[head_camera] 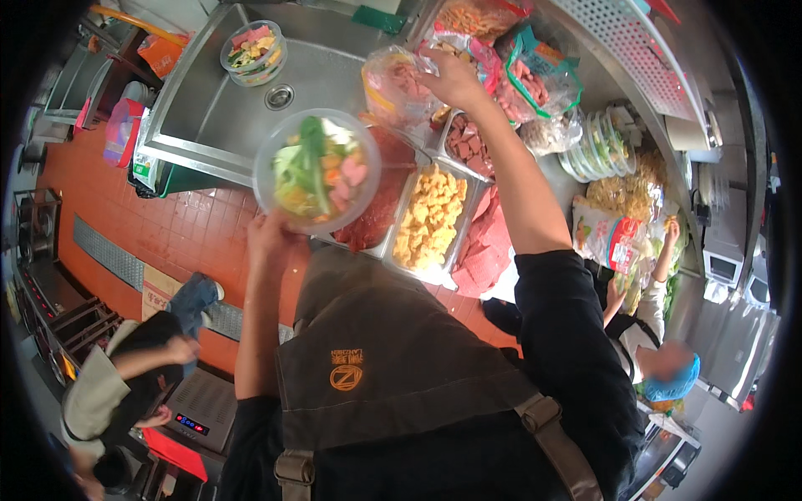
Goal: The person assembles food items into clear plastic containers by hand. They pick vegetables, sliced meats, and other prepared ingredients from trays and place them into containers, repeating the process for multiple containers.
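My left hand (272, 235) grips the near rim of a round clear plastic bowl (369, 175) holding leafy greens, pink slices and yellow pieces. The bowl is tilted and slightly blurred, above the sink's corner and a tray of dark red meat (382, 213). My right hand (452, 78) reaches over a clear plastic bag of pink pieces (398, 81), fingertips at its opening; whether they hold anything cannot be told. Under my right forearm lies a metal tray of diced pinkish-brown pieces (467, 141). Nearer me stand a metal tray of yellow egg-like pieces (429, 219) and pink meat slices (485, 244).
Two stacked filled bowls (254, 53) stand in the steel sink (326, 69). More food bags (532, 87) and stacked bowls (598, 147) are at the right. One co-worker (651, 351) handles food at the right counter; another (125, 369) is at the lower left.
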A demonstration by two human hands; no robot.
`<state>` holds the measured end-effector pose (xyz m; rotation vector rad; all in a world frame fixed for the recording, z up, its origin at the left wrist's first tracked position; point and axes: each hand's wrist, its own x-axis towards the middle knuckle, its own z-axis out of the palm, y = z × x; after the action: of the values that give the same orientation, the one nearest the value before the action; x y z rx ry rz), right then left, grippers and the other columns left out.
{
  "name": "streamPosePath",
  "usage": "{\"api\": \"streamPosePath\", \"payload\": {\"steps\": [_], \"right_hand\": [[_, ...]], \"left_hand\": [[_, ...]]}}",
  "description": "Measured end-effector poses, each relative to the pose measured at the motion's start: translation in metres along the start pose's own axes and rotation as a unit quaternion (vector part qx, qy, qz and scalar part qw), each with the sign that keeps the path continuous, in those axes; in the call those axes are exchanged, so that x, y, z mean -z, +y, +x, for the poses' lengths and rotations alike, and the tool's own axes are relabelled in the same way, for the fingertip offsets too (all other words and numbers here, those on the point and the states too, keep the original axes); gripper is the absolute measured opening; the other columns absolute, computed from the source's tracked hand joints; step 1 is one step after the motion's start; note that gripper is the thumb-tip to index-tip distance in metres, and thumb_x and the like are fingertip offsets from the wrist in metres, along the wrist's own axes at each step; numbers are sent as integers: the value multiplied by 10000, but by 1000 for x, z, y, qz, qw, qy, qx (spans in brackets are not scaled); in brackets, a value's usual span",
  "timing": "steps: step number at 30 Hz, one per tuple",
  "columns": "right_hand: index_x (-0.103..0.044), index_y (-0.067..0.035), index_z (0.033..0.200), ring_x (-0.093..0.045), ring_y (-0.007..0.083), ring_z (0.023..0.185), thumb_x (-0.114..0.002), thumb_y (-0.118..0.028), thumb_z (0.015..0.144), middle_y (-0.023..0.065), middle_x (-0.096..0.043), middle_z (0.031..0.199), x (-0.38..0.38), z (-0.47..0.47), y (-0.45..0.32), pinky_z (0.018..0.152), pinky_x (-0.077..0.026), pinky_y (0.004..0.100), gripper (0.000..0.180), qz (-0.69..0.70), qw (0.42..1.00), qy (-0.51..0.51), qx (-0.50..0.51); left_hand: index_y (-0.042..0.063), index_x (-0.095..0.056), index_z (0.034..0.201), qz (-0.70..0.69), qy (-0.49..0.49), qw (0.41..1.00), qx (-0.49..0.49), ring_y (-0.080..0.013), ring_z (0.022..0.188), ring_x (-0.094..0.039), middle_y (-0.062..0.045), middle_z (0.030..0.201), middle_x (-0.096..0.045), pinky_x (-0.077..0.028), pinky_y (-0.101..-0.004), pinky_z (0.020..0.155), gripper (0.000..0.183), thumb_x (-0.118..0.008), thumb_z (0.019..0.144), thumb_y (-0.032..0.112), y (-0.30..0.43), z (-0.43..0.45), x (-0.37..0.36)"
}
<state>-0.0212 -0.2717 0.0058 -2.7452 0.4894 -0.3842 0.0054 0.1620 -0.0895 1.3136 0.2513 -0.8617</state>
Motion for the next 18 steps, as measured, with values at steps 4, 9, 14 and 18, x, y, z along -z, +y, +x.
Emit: {"api": "streamPosePath", "payload": {"steps": [4,9,14,18], "right_hand": [[-727,-11,1151,-739,294,882,-667,-203,935,180,-746,894,-21,-48,13,808,-567,419,295,124,991,-10,-49],[-736,-39,1103,-728,334,929,-731,-180,870,209,-743,933,-88,-140,-7,867,-567,444,273,97,933,-342,-60],[-599,-76,1383,-679,434,1082,-774,-227,829,237,-649,1308,-146,-189,-40,969,-545,498,600,86,971,-201,-98],[-595,-70,1250,-678,466,1005,-755,-211,836,221,-656,1226,-168,-187,-70,870,-565,529,466,12,955,-291,-51]], "left_hand": [[-39,-647,1008,-14,102,994,-41,-215,673,-700,-129,863,-715,-564,-323,535,225,-596,967,176,-9,-11,54],[-37,-633,1022,-22,171,984,-49,-219,693,-697,-139,879,-689,-565,-328,547,222,-567,978,171,-17,-26,94],[-67,-632,1065,-23,171,985,-30,-209,695,-689,-136,896,-689,-558,-325,540,270,-576,983,185,-29,-32,106],[-36,-635,1034,-28,170,985,5,-221,687,-693,-131,885,-706,-584,-345,582,205,-535,999,141,-35,-30,102]]}}
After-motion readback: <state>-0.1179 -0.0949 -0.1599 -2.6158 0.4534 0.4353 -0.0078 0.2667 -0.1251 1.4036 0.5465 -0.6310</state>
